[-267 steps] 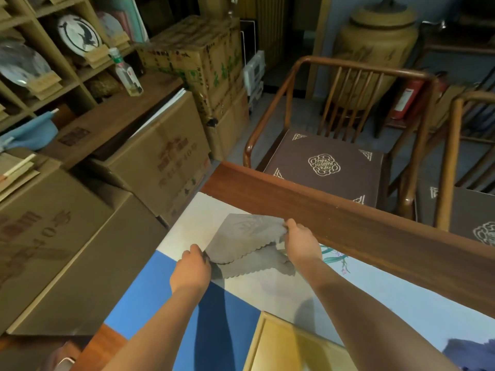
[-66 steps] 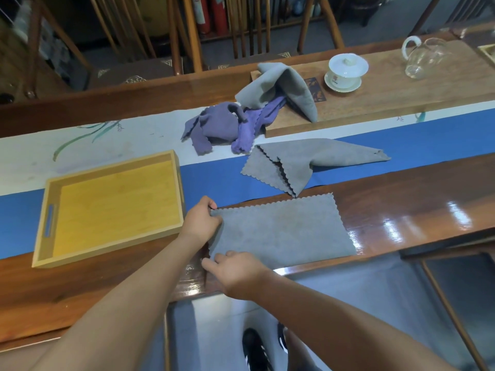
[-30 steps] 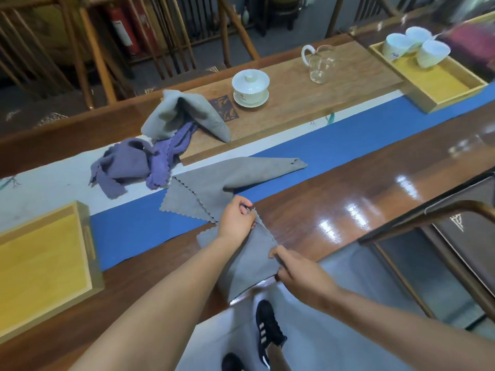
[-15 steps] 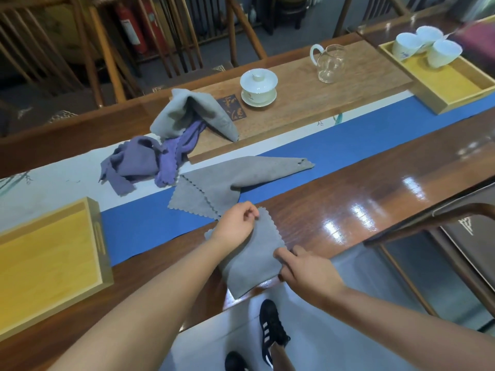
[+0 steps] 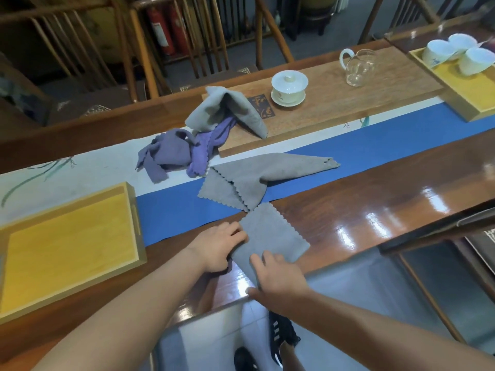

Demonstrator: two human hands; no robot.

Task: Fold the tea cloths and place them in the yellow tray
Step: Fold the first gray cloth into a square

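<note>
A grey tea cloth (image 5: pixel 270 234), folded into a small rectangle with scalloped edges, lies flat on the dark wooden table near its front edge. My left hand (image 5: pixel 218 246) pinches the cloth's left edge with curled fingers. Over the near corner lies my right hand (image 5: pixel 280 278), its fingers pressing on top. The yellow tray (image 5: pixel 134 210) stands to the left with nothing in it. Another grey cloth (image 5: pixel 257 178) lies loosely folded on the blue runner just behind. A crumpled purple cloth (image 5: pixel 171 155) and a draped grey cloth (image 5: pixel 227 109) lie further back.
On a wooden tea board (image 5: pixel 334 95) at the back stand a white lidded cup (image 5: pixel 288 85) and a glass pitcher (image 5: pixel 357 66). A second yellow tray (image 5: pixel 471 92) with white cups is at the far right. Wooden chairs stand behind and at my right.
The grey cloth has been folded over and now lies flat as a smaller rectangle. My left hand moved from its far corner to its left edge; my right hand slid onto the near corner.
</note>
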